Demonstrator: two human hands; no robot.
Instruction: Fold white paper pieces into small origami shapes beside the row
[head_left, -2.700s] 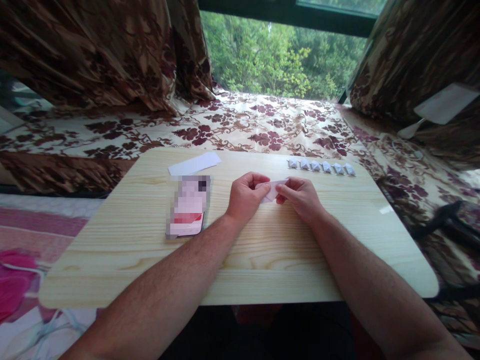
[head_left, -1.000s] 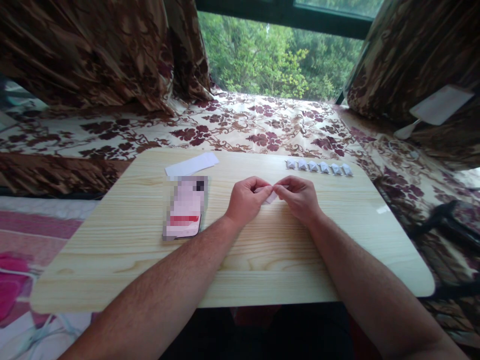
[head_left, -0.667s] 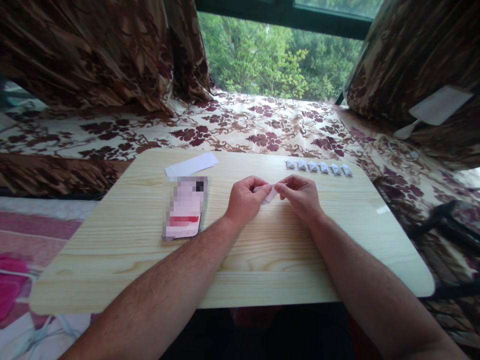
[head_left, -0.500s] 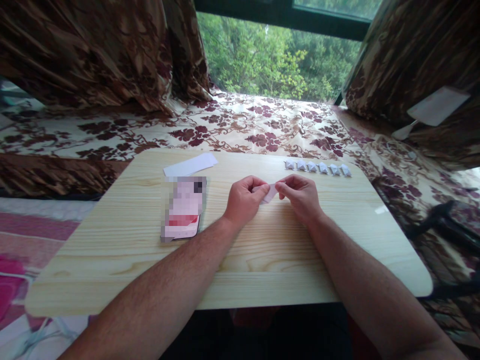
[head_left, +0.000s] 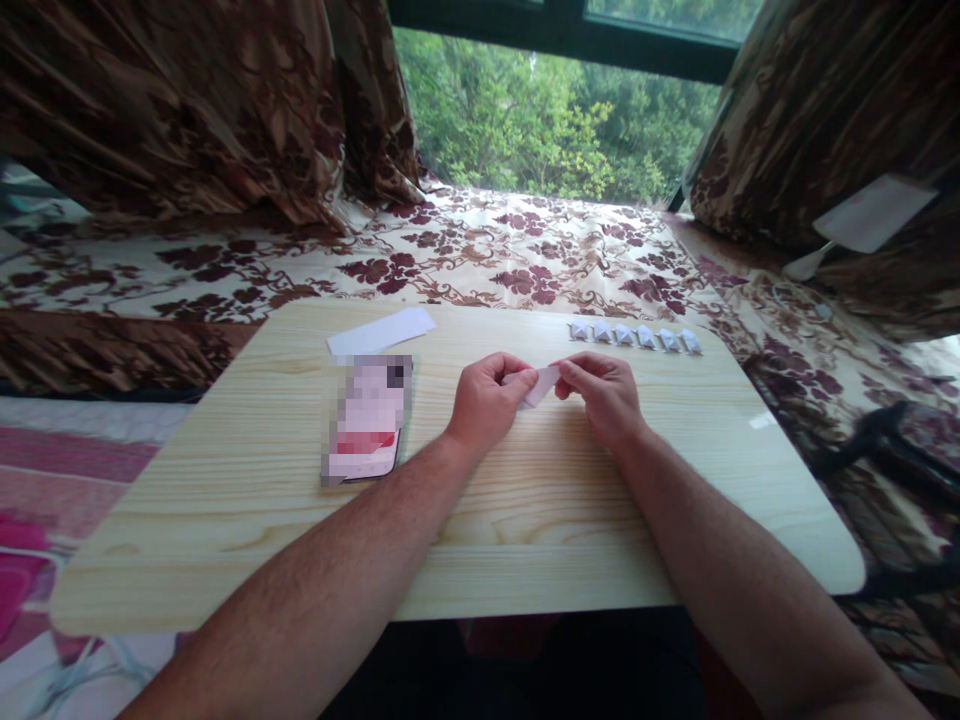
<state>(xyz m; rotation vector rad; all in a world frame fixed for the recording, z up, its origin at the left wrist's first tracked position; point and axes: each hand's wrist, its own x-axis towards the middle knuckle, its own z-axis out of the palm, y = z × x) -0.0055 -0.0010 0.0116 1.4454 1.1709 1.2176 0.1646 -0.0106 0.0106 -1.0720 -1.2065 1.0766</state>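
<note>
A small folded piece of white paper is held between my two hands, above the middle of the wooden table. My left hand is closed, with its thumb pressing on the paper's left part. At the upper right end of the paper, my right hand pinches it between thumb and fingers. The hidden fingers of both hands cover part of the paper, so its full shape cannot be seen.
White paper strips lie at the table's back left, above a phone with a blurred screen. Several small folded paper pieces stand in a row at the back right. The table faces a floral-covered ledge below a window.
My right hand has shifted slightly to the right, and more of the paper shows between the hands. My left hand stays nearly still.
</note>
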